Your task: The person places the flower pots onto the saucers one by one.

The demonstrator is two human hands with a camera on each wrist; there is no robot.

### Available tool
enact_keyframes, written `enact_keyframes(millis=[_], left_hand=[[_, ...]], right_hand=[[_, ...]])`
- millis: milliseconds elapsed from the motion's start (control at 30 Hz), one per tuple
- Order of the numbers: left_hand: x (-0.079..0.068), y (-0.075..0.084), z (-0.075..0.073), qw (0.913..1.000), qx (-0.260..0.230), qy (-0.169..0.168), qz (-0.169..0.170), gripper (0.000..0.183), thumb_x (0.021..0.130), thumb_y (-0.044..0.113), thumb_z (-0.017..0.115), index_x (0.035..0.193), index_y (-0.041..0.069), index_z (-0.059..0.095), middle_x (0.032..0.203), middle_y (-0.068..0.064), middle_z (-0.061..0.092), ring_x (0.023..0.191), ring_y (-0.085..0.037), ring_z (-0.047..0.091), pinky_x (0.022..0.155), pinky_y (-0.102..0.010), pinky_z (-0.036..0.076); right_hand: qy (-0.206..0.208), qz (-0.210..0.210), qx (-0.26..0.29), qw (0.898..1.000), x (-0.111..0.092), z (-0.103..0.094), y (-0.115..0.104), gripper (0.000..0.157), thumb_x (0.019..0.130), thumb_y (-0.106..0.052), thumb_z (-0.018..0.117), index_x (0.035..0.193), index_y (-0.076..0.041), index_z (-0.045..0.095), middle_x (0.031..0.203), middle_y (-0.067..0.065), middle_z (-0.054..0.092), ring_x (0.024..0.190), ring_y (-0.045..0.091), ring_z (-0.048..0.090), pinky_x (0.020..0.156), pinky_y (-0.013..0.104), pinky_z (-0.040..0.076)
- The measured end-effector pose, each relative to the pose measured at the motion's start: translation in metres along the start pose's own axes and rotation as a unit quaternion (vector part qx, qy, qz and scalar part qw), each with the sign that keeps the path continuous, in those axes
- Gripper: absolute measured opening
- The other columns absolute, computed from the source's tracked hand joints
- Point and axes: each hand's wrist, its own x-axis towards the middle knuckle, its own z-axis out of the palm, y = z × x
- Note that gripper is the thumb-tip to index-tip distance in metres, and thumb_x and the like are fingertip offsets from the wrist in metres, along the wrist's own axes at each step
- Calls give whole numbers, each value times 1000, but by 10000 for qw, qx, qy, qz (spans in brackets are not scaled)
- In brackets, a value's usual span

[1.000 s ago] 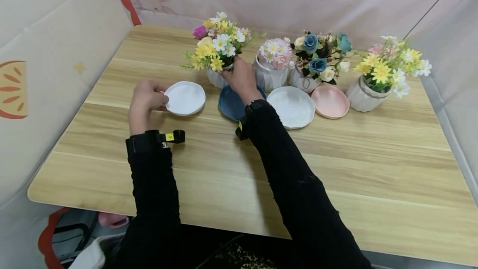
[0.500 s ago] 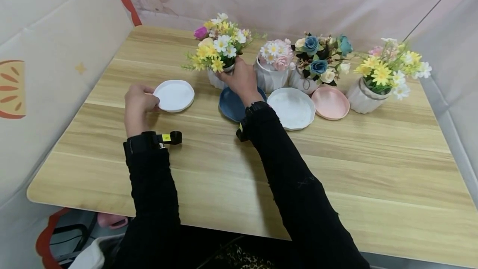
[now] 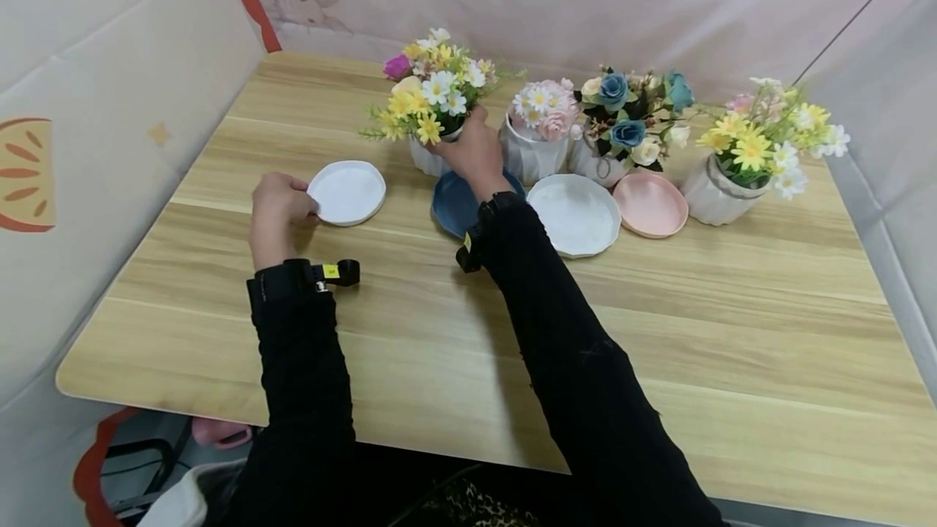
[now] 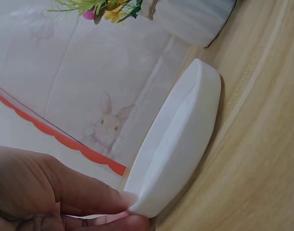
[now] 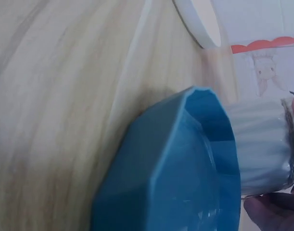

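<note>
My left hand (image 3: pixel 280 208) pinches the near-left rim of a small white saucer (image 3: pixel 348 193) between thumb and fingers. In the left wrist view the saucer (image 4: pixel 178 144) lies close over the wood, thumb on its rim. My right hand (image 3: pixel 474 154) grips the upper part of a white ribbed flowerpot (image 3: pixel 426 158) holding yellow, white and purple flowers (image 3: pixel 432 92). The right wrist view shows fingers (image 5: pixel 269 211) around the pot (image 5: pixel 260 147) near its twine band. A blue saucer (image 3: pixel 452 206) sits in front of this pot, partly hidden by my right wrist.
Rightward stand a pot of pink and white flowers (image 3: pixel 540 116), a pot with blue roses (image 3: pixel 628 124), and a pot of yellow and white flowers (image 3: pixel 739 161). A larger white plate (image 3: pixel 574 215) and a pink saucer (image 3: pixel 651 204) lie before them. Fabric walls border the table (image 3: pixel 468 364).
The white saucer has moved left with my left hand, away from the blue saucer, and now sits lower over the table. My right hand keeps its grip on the pot.
</note>
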Motion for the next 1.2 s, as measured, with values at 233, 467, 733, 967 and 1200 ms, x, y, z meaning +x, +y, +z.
enact_keyframes(millis=[233, 467, 733, 967, 1200], left_hand=[[0, -1, 0, 10000, -18, -51, -63, 38, 87, 0, 49, 123, -11, 50, 93, -18, 57, 57, -9, 61, 61, -25, 50], [0, -1, 1, 9999, -71, -55, -119, 40, 87, -1, 48, 126, -11, 49, 98, -20, 56, 57, -10, 60, 63, -25, 51], [-2, 2, 2, 10000, -59, -20, -72, 40, 85, -3, 46, 124, -11, 50, 102, -23, 54, 57, -10, 59, 62, -25, 51], [-4, 3, 2, 9999, -18, -32, -136, 39, 87, 1, 48, 124, -11, 50, 106, -23, 55, 60, -11, 60, 68, -28, 49], [-3, 3, 2, 9999, -74, -51, -128, 40, 87, 0, 47, 126, -11, 49, 107, -23, 53, 59, -10, 59, 65, -26, 51]], right_hand=[[-19, -251, 486, 9985, -4, 3, 2, 87, 74, -48, 74, 140, -7, 34, 130, 10, 50, 115, 22, 50, 90, 31, 42], [36, -235, 322, 9992, -3, 5, -2, 94, 75, -48, 72, 142, -5, 24, 129, 15, 50, 112, 26, 51, 88, 33, 43], [197, -289, 34, 9994, -1, 5, -4, 88, 76, -47, 72, 138, -2, 30, 125, 16, 52, 113, 27, 50, 89, 32, 43], [72, -81, 273, 9996, 1, 7, -5, 91, 76, -44, 72, 142, -3, 24, 129, 15, 48, 117, 25, 47, 91, 31, 42], [88, -266, 602, 9978, 2, 8, -4, 91, 77, -38, 74, 142, -3, 21, 132, 17, 45, 120, 26, 44, 93, 31, 40]])
